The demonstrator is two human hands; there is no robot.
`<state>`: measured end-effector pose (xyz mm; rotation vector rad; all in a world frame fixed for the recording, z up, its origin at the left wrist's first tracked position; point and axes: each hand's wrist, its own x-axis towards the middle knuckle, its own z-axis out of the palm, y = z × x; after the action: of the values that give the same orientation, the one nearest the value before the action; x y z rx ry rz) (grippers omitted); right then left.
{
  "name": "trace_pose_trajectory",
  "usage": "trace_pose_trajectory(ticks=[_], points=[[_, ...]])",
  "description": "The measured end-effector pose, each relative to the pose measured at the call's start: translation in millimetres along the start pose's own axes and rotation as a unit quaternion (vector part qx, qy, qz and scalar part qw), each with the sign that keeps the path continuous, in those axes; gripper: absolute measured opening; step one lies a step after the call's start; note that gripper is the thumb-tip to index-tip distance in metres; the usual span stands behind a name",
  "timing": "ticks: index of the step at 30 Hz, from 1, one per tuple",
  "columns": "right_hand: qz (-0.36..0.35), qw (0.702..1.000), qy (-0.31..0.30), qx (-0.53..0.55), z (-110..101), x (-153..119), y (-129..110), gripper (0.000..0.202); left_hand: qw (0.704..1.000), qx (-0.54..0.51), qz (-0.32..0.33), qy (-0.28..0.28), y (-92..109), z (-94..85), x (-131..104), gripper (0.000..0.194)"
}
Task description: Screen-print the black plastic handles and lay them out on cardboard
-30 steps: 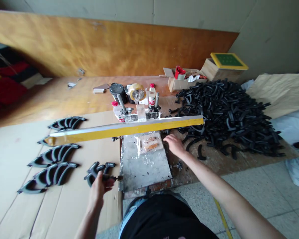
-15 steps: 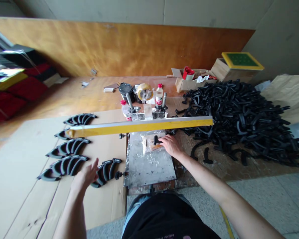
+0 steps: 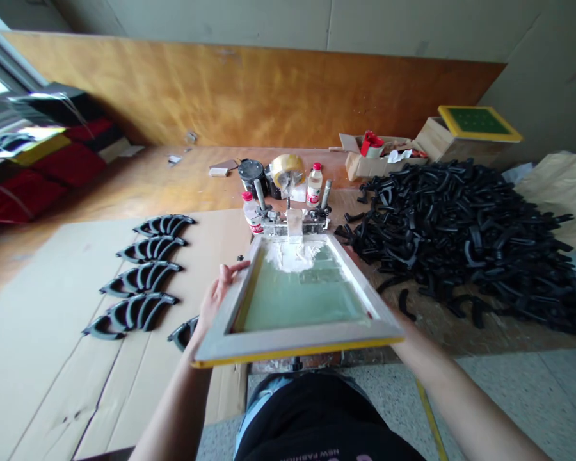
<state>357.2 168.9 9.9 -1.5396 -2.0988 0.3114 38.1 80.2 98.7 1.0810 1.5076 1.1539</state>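
Observation:
A screen frame (image 3: 297,347) with greenish mesh and white paste near its far end is tilted low over the work plate, its far edge at the metal clamp (image 3: 295,224). My left hand (image 3: 221,288) is at the frame's left side, thumb and fingers against its edge. My right hand is mostly hidden behind the frame's right side; only a bit of it (image 3: 351,255) shows there, and what its fingers do cannot be seen. Curved black parts (image 3: 144,278) lie in rows on the cardboard at the left.
A large heap of black parts (image 3: 461,224) covers the right side. Behind the clamp stand bottles (image 3: 314,186), a black tub (image 3: 251,173) and a tape roll (image 3: 288,169). An open carton (image 3: 360,168) and a green-yellow screen (image 3: 480,121) are at the back right.
The screen frame has swung down from a raised, edge-on position and now hides the plate. My left hand has moved right and up to its edge; my right hand has gone behind it.

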Motion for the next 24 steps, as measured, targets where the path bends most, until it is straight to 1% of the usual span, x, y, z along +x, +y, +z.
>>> trace_pose_trajectory(ticks=[2, 3, 4, 5, 6, 7, 8, 10, 11, 12, 13, 15, 17, 18, 20, 22, 24], points=[[0.029, 0.998, 0.058, -0.008, -13, 22, 5, 0.033, 0.998, 0.041, -0.035, -0.013, -31, -3.8, -11, 0.067], [0.016, 0.996, 0.083, -0.009, -16, 34, 0, 0.035, 0.998, 0.047, -0.051, -0.011, -45, -2.9, -15, 0.069], [-0.013, 0.995, 0.101, -0.011, -15, 47, -8, 0.042, 0.997, 0.045, -0.066, -0.008, -59, -0.5, -17, 0.072], [-0.054, 0.993, 0.106, -0.017, -12, 59, -20, 0.049, 0.996, 0.041, -0.08, -0.004, -70, 2.8, -17, 0.076], [-0.097, 0.991, 0.094, -0.026, -7, 70, -33, 0.055, 0.995, 0.037, -0.09, 0.006, -79, 6.4, -16, 0.079], [-0.129, 0.989, 0.065, -0.041, 0, 78, -46, 0.054, 0.995, 0.035, -0.097, 0.016, -86, 9.7, -15, 0.079], [-0.145, 0.987, 0.03, -0.057, 7, 82, -57, 0.046, 0.994, 0.035, -0.102, 0.028, -91, 12.3, -13, 0.076], [-0.147, 0.984, -0.044, -0.09, 20, 80, -73, 0.024, 0.992, 0.035, -0.112, 0.041, -96, 15.0, -10, 0.067], [-0.146, 0.981, -0.073, -0.103, 24, 73, -76, 0.017, 0.992, 0.035, -0.116, 0.042, -97, 15.2, -8, 0.064], [-0.155, 0.977, -0.096, -0.11, 26, 64, -77, 0.013, 0.992, 0.036, -0.118, 0.041, -98, 15.0, -8, 0.062], [-0.179, 0.971, -0.115, -0.112, 25, 54, -76, 0.013, 0.992, 0.036, -0.118, 0.04, -98, 14.6, -8, 0.061], [-0.253, 0.951, -0.147, -0.102, 17, 34, -71, 0.015, 0.992, 0.033, -0.115, 0.042, -98, 14.3, -9, 0.059], [-0.319, 0.927, -0.182, -0.081, 5, 24, -66, 0.014, 0.992, 0.028, -0.115, 0.05, -98, 14.6, -10, 0.059], [-0.334, 0.919, -0.197, -0.068, -1, 23, -65, 0.011, 0.992, 0.025, -0.116, 0.053, -98, 14.8, -10, 0.059], [-0.329, 0.921, -0.202, -0.049, -5, 27, -65, 0.007, 0.991, 0.024, -0.118, 0.056, -99, 14.6, -11, 0.059], [-0.31, 0.935, -0.166, -0.041, -2, 29, -66, 0.009, 0.992, 0.028, -0.117, 0.049, -101, 13.2, -10, 0.061], [-0.307, 0.944, -0.117, -0.041, 7, 23, -66, 0.015, 0.992, 0.037, -0.113, 0.034, -103, 11.2, -9, 0.065]])
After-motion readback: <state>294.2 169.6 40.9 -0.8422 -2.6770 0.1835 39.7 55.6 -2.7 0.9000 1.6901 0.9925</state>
